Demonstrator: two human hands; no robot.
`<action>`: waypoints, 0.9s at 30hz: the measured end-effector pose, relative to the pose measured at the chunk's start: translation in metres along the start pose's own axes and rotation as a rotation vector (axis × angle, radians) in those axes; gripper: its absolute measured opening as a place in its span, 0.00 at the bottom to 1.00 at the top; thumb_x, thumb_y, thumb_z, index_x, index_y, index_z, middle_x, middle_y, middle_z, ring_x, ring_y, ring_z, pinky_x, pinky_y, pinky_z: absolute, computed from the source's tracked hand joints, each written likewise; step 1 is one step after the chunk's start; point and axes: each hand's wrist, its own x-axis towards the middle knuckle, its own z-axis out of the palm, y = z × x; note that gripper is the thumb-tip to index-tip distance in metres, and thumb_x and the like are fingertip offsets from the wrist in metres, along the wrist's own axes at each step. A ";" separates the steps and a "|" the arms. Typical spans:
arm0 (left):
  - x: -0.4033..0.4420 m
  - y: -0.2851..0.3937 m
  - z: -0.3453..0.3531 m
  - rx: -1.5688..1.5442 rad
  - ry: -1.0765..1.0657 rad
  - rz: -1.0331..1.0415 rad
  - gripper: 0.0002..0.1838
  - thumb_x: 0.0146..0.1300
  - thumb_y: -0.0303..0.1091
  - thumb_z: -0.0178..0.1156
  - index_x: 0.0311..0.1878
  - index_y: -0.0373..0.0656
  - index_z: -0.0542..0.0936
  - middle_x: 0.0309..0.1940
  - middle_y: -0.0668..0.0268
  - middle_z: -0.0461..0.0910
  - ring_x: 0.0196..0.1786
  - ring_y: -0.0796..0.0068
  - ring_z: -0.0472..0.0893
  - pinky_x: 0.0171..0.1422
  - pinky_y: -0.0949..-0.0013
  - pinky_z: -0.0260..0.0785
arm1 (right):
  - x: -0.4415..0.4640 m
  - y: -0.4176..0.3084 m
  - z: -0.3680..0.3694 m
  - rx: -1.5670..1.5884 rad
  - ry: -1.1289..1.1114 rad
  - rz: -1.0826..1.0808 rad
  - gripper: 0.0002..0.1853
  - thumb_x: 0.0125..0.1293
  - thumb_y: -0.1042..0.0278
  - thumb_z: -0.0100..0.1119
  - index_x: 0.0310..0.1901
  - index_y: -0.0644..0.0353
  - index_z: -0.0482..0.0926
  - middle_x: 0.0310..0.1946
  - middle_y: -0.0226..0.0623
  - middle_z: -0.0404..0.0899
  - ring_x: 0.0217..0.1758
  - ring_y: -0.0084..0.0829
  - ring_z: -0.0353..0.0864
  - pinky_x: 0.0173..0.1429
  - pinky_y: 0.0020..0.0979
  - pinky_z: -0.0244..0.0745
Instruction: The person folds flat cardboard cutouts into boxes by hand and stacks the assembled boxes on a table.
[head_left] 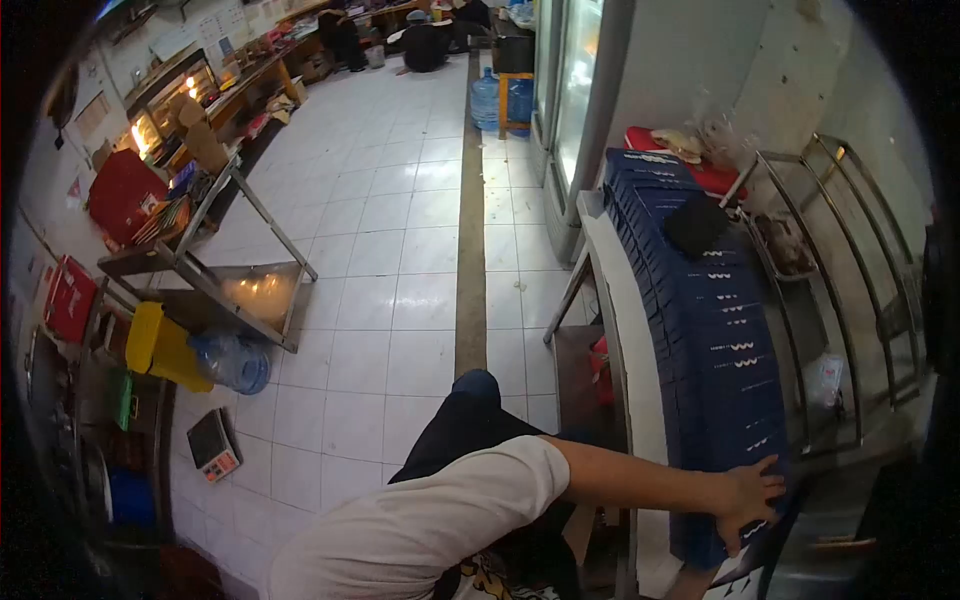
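My left hand (748,503) lies at the near end of a long row of dark blue packages (715,340) printed with small white wavy marks. Its fingers are spread and rest on the blue surface, with the thumb toward the bottom of the view. Below it, at the lower edge, a strip of my right forearm or wrist (690,582) shows; the fingers of that hand are hidden. The blue row lies along a white-topped table (640,340). A black cloth-like piece (697,225) sits on its far part.
Beyond the table stand a metal rack (850,290) and a glass-door fridge (575,110). On the tiled floor (400,240) are a digital scale (213,445), a water bottle (232,362) and a yellow bin (165,348). Several people (425,45) are at the far end.
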 end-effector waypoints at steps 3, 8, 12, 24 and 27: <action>0.001 -0.002 0.005 0.037 0.100 -0.068 0.45 0.41 0.68 0.65 0.61 0.51 0.76 0.62 0.46 0.68 0.70 0.48 0.62 0.75 0.32 0.35 | -0.009 0.008 -0.005 0.059 -0.007 -0.009 0.25 0.73 0.49 0.39 0.60 0.58 0.70 0.55 0.42 0.76 0.56 0.35 0.76 0.59 0.39 0.73; -0.010 0.010 -0.010 0.184 0.163 0.018 0.47 0.49 0.70 0.61 0.63 0.42 0.72 0.65 0.48 0.66 0.70 0.48 0.63 0.73 0.38 0.46 | -0.034 -0.004 0.033 0.179 0.081 -0.021 0.24 0.73 0.50 0.39 0.59 0.58 0.71 0.54 0.43 0.77 0.55 0.35 0.78 0.58 0.39 0.74; -0.005 0.014 -0.013 0.233 0.056 -0.008 0.51 0.52 0.71 0.58 0.67 0.37 0.68 0.70 0.48 0.62 0.74 0.51 0.59 0.75 0.39 0.43 | -0.016 -0.005 0.039 0.357 0.106 0.019 0.24 0.73 0.50 0.38 0.58 0.58 0.72 0.53 0.43 0.77 0.54 0.35 0.79 0.57 0.39 0.76; -0.004 0.010 -0.005 0.323 0.054 -0.064 0.35 0.68 0.58 0.48 0.68 0.41 0.67 0.72 0.54 0.60 0.75 0.58 0.58 0.76 0.41 0.43 | -0.058 -0.027 0.027 0.101 0.413 -0.264 0.20 0.74 0.57 0.41 0.57 0.61 0.73 0.53 0.39 0.78 0.60 0.28 0.75 0.63 0.32 0.70; -0.003 0.007 -0.004 0.348 0.071 -0.047 0.31 0.70 0.54 0.47 0.68 0.43 0.67 0.71 0.54 0.61 0.75 0.58 0.59 0.75 0.40 0.45 | -0.133 -0.045 0.055 0.474 0.368 -0.026 0.20 0.74 0.58 0.44 0.58 0.63 0.73 0.53 0.37 0.77 0.60 0.25 0.72 0.63 0.26 0.64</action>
